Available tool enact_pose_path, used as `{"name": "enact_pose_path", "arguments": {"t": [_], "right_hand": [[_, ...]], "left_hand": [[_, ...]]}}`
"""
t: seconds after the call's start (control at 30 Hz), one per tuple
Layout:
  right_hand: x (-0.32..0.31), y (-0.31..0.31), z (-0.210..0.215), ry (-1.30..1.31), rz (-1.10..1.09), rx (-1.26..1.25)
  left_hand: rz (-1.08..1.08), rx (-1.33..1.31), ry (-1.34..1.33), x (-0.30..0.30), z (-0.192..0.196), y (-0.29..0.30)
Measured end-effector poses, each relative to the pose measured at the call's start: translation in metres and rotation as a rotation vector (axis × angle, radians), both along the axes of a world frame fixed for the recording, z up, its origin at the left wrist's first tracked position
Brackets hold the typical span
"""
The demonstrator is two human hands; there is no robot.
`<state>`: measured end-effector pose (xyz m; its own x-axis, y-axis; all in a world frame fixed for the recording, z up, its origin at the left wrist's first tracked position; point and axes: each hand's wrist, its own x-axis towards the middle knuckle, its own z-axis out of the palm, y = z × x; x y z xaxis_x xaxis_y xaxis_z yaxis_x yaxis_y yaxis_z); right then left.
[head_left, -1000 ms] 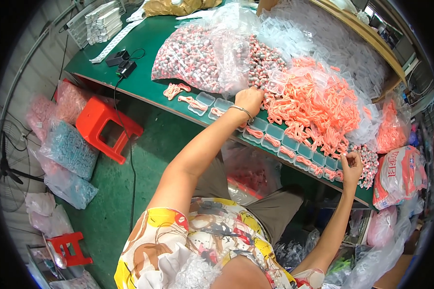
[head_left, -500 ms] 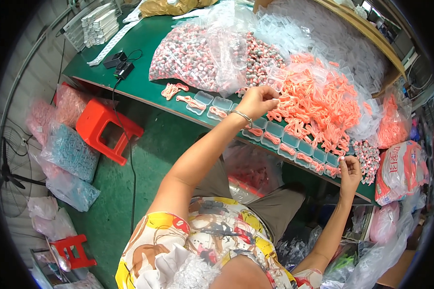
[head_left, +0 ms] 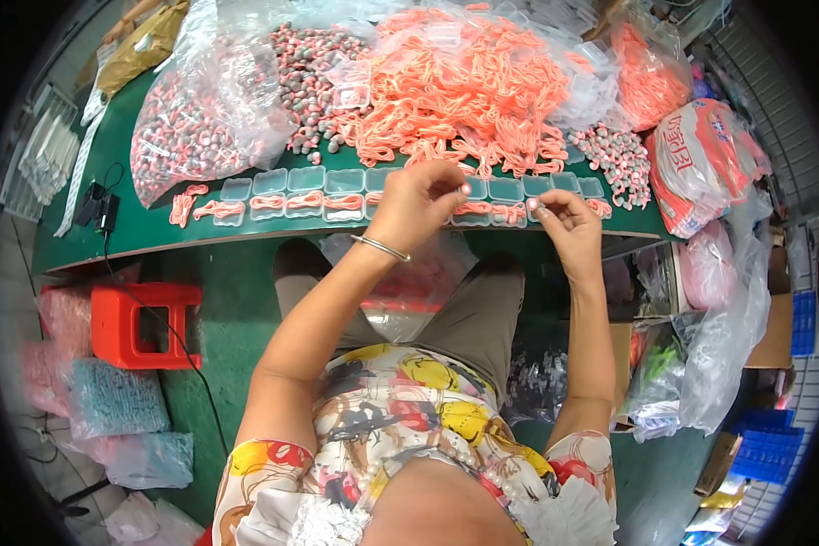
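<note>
A row of small clear lidded cases [head_left: 344, 207] lies along the table's near edge, lids tipped back on the far side. Bundles of orange cord [head_left: 304, 200] sit in several of them. Over the row's middle, my left hand [head_left: 417, 207] is closed in a pinch, a tiny pinkish piece showing at its fingertips. My right hand [head_left: 571, 226] pinches another tiny pale-pink piece above the cases farther right. The exact kind of both pieces is too small to tell. Left of the row, a loose cord bundle [head_left: 182, 207] lies on the green table [head_left: 146, 224].
Behind the cases rises a big heap of orange cords [head_left: 469, 86]. A clear bag of pink-and-grey round pieces [head_left: 196, 123] stands left, with a small loose pile [head_left: 612, 162] at right. A red-and-white sack [head_left: 696, 164] borders the right end. A red stool [head_left: 123, 326] stands on the floor.
The view has turned, so the table now runs straight across. My hands are closer together over the row. The right hand has shifted left along the cases, away from its right end.
</note>
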<state>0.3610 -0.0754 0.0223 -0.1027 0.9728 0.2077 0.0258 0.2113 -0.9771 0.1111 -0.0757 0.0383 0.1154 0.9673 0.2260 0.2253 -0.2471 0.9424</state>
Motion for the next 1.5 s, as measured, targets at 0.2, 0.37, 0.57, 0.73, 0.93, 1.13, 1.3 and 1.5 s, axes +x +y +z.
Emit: {"name": "enact_pose_path", "arguments": {"t": [0.2,0.37,0.57,0.73,0.93,1.13,1.3,1.5], "right_hand": [[-0.006,-0.006,-0.013,-0.286,-0.1,0.196],[-0.028,-0.012,-0.008,-0.621,-0.096,0.574],[-0.046,0.0,-0.019,-0.682,-0.094,0.727],[-0.048,-0.004,-0.018,-0.807,-0.095,0.707],[-0.049,-0.005,-0.015,-0.853,-0.117,0.702],[-0.051,-0.009,-0.012,-0.889,-0.154,0.706],[-0.048,-0.006,-0.013,-0.915,-0.111,0.734],[-0.049,-0.008,-0.014,-0.96,-0.136,0.83]], "left_hand": [[-0.054,0.396,0.181,0.023,-0.02,-0.001],[-0.063,0.53,0.299,0.014,-0.03,0.001],[-0.025,0.722,0.48,0.01,-0.038,0.003],[-0.08,0.584,0.573,0.005,-0.04,0.002],[-0.058,0.568,0.483,0.006,-0.037,0.001],[0.021,0.527,0.507,0.008,-0.037,0.001],[-0.017,0.449,0.628,0.005,-0.032,-0.002],[0.03,0.538,0.619,0.008,-0.037,-0.001]]}}
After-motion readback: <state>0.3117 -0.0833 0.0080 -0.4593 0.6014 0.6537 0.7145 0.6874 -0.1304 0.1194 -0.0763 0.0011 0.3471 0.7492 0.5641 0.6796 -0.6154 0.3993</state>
